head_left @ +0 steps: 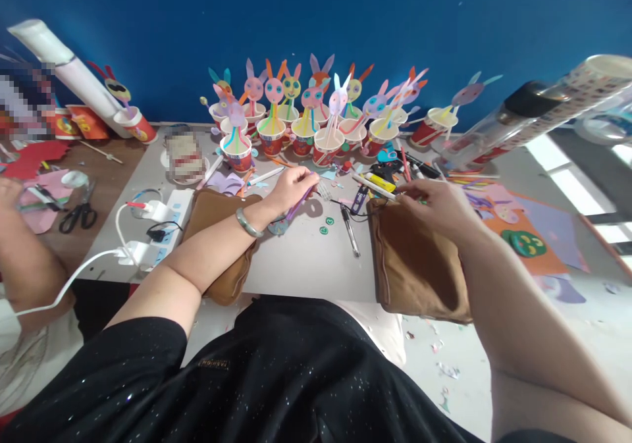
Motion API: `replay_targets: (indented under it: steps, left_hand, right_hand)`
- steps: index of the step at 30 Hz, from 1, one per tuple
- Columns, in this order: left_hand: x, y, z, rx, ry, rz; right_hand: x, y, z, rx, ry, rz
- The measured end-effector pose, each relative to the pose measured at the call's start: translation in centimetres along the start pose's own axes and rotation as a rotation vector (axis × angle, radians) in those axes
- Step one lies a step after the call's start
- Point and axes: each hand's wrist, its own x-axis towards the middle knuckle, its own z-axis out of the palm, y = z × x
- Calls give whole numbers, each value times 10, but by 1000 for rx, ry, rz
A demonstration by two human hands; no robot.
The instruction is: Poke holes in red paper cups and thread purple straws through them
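Observation:
My left hand [295, 186], with a bangle at the wrist, pinches a thin purple stick [300, 201]. At the stick's lower end is a bluish decorated oval [279, 226], just over the table. My right hand [429, 207] is above the right brown cushion, its fingers curled at the near end of a white pen [378, 186]; part of the grip is hidden. Close by lie a yellow marker [380, 182], a dark blue glue or tape piece [359, 199] and a clear pen [350, 232]. Two small green round pieces [326, 224] lie between my hands.
Several paper cups [328, 147] holding rabbit-faced sticks line the blue wall. Brown cushions [419, 259] overhang the table's front edge. A power strip [170, 229] with white cables is at left, near scissors [79, 212] and another person's arm [29, 252]. Coloured paper [523, 226] lies right.

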Motion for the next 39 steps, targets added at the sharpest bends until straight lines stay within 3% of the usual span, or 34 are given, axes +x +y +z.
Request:
replay_targets:
  steps: [3,5,8,11,22,33,39]
  left_hand:
    - [-3,3,2,-97,-17,-64]
    - [-6,4,2,-136,-42,-91]
    - [-8,3,0,-158,-84,-61]
    - [-8,-2,-2,-161,-126,-4]
    - [-12,5,12,-269,-81,-190]
    - [-6,-5,8,-383,-157,-107]
    - [-7,-3,8,-460,-187,-77]
  right_hand:
    - [6,-36,29,197,40,78]
    - [12,-64,48,295,-5,126]
    - [21,-98,69,290,-1,85]
    - [26,-115,82,229,4,57]
    - [33,-101,71,283,-72,104]
    - [45,-101,62,359,-58,84]
    - [50,-92,71,570,-33,119]
